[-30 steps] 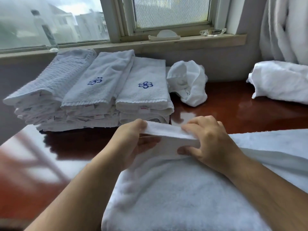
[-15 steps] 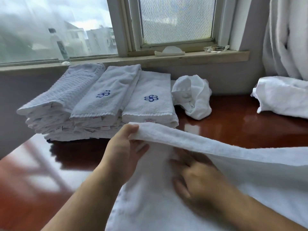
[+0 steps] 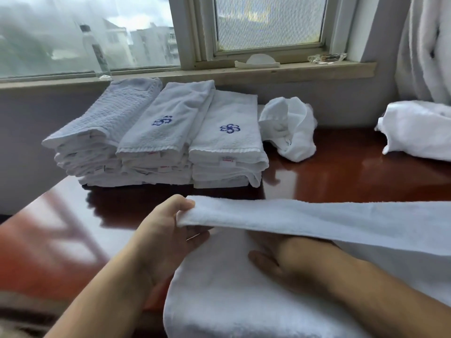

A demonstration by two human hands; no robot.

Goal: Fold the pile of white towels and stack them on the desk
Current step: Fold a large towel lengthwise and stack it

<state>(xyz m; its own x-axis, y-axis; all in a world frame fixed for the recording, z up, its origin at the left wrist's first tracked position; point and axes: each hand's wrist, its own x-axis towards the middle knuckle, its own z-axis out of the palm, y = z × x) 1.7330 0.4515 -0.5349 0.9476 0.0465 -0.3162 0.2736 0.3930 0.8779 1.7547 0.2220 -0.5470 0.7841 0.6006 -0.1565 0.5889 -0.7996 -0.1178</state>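
Towel (image 3: 244, 301) in work: large, white terry, lies on desk (image 3: 341, 176) directly in front of me; near end hangs over desk edge twd me, rest runs off R out of frame. Head view (only one): top layer raised as a long flap (image 3: 329, 223), stretched roughly level above the lower layer. L hand (image 3: 166, 230) pinches the flap's L end, thumb on top, fingers curled beneath, corner held clear of the desk. R hand (image 3: 280, 262) palm-down on the lower layer, under the flap; what shows is flat w/ thumb out to the side, nothing gripped; fingertips hidden by flap. Behind, at back of desk vs. wall: folded stacks (image 3: 170, 154), 3 side by side & touching. L one waffle-weave on top; mid & R ones each w/ blue flower mark on top piece; small red-print labels at front edges. Crumpled white cloth (image 3: 290, 132) just R of the stacks, unfolded. Another white heap (image 3: 419, 130) at far R of desk, well apart from the stacks, cut by frame. Desk top dark red-brown, glossy, window reflection on L part. Sill (image 3: 317, 69) above: clear bottle (image 3: 96, 50) upright at L, blurred; small white item & clear glass item further R, can't ID either. White fabric (image 3: 429, 45) hangs top R.
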